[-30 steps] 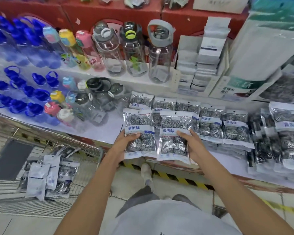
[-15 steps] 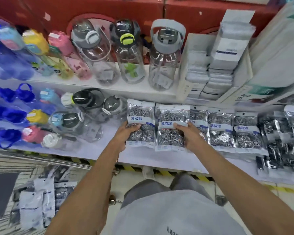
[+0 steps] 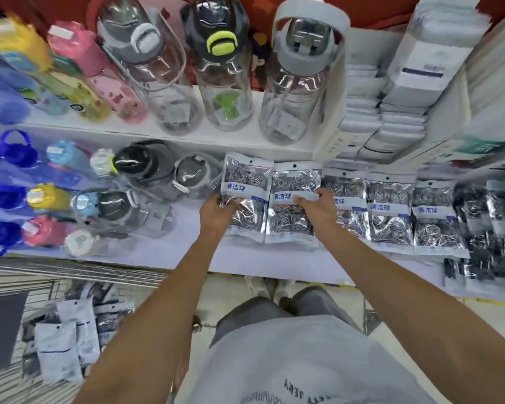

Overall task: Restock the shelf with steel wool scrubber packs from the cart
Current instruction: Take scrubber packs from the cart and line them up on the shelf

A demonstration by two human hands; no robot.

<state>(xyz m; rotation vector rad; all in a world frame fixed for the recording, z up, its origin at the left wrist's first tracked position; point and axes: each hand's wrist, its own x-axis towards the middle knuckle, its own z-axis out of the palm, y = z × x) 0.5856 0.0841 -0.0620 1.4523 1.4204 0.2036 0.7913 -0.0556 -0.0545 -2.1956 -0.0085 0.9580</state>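
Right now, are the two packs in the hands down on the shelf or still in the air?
Down, apparently: the left pack and right pack lie flat in the row on the white shelf, left hand and right hand gripping them.

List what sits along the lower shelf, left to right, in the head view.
Blue-lidded bottles → dark-lidded clear bottles → left hand on a steel wool scrubber pack → right hand on the next pack → shelved scrubber packs.

Scrubber packs in front row on shelf (image 3: 295, 199): five
Packs held in hands: two, at 12 o'clock
Large clear bottles on upper shelf (image 3: 296, 83): three
Hands (image 3: 216, 208): two
Packs in cart (image 3: 59, 351): several, uncountable
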